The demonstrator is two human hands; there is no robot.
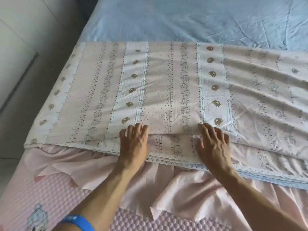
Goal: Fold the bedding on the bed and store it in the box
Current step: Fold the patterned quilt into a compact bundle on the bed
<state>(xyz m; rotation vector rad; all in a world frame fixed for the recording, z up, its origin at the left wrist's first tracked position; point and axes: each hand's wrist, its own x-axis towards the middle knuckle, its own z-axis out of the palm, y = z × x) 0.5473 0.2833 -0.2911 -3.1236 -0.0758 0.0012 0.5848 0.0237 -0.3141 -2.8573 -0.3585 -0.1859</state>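
Both hands lie flat on the patterned bedding (pixel 166 90), near its lace edge. Left hand (pixel 134 144) and right hand (pixel 214 147) each have a wide grip, holding nothing.

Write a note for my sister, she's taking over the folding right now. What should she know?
Left hand: flat, fingers spread, pressing the near edge of the patterned sheet; no grip on it.
Right hand: the same, pressing beside it.
The sheet lies folded over once on the bed, over the blue sheet, lace edges roughly lined up. Its right side is wrinkled.
A plain pink cloth lies loose nearer you.
Left: fold the sheet smaller, fold the rest, store it all. No box in view.
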